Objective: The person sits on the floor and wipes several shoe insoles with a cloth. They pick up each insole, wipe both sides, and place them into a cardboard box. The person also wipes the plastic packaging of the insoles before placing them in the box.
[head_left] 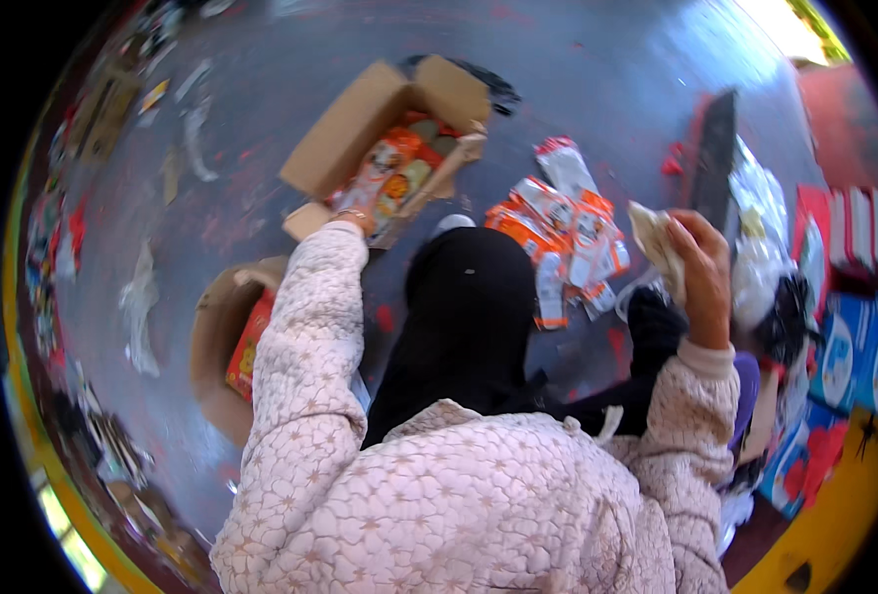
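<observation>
My left hand (362, 217) is at the near edge of an open cardboard box (338, 139), beside the orange-and-white packets (388, 163) inside it. Only the wrist and the back of this hand show, with a thin band at the wrist; its fingers are hidden. On the right, my right hand (704, 259) is raised and closed on a cream-coloured, soft-looking flat piece (660, 247), whose kind I cannot make out. Between the hands, beyond my knee, a loose heap of orange-and-white packets (566, 233) lies on the floor.
A second open carton (211, 337) with a red box (249, 342) in it stands by my left forearm. A dark bar (713, 158), plastic bags (759, 267) and blue-and-white packs (860, 346) line the right side. Plastic scraps (140, 307) lie on the blue-grey floor at left.
</observation>
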Demonstrator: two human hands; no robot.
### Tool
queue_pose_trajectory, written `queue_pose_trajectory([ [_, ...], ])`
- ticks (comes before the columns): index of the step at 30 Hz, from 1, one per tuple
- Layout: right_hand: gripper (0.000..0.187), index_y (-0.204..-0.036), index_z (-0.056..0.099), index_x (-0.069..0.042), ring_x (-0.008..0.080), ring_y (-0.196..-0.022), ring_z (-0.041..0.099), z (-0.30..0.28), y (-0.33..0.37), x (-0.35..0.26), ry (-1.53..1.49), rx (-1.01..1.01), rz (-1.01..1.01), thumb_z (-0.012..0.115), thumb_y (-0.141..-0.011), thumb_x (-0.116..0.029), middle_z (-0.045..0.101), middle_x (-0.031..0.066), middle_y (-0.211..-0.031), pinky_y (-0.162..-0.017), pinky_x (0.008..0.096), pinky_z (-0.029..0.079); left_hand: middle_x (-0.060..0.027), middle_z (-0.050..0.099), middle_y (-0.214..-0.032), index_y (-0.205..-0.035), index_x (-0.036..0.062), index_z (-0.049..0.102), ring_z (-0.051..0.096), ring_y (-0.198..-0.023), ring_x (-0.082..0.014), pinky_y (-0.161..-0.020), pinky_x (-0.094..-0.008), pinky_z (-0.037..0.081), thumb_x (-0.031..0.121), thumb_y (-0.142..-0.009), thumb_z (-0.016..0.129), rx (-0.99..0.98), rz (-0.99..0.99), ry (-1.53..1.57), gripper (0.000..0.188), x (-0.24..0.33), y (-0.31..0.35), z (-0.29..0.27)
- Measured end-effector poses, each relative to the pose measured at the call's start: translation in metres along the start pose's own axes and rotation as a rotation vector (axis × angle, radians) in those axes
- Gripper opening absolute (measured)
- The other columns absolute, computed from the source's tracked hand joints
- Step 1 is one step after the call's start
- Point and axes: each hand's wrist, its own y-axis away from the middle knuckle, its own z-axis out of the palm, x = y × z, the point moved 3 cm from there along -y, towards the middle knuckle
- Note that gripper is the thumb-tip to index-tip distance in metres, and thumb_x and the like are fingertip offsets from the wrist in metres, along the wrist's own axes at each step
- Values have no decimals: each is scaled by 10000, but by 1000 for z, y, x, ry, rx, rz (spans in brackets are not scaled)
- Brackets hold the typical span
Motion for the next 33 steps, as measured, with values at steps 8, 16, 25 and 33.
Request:
queue_pose_trajectory([
  [8,257,-824,612,8,94,-617,505,-50,-14,32,-274,282,68,573,-822,-245,570,27,-712,-549,233,420,-182,556,-1090,-1148,95,512,525,-1023,-331,-865,-410,418,258,-788,530,153,55,16,396,30,28,-89],
  [16,348,-796,595,22,136,-614,525,-62,-12,44,-783,370,133,656,-745,-317,559,70,-718,-525,274,437,-186,579,-994,-1072,71,541,548,-920,-346,-773,-385,442,248,-831,494,449,628,169,303,187,211,-259],
  [25,214,-732,600,38,204,-618,603,-19,-34,109,484,280,-329,623,-633,-149,591,156,-641,-574,346,459,-140,572,-1056,-1125,124,521,556,-955,-299,-786,-375,448,196,-827,517,743,843,164,306,353,270,-236],
  [33,267,-826,638,-21,329,-814,609,19,-53,241,290,456,495,615,-634,-204,616,217,-834,-712,390,469,-157,544,-1115,-1148,63,478,563,-935,-306,-772,-390,459,171,-780,574,195,879,-310,396,374,229,-180],
])
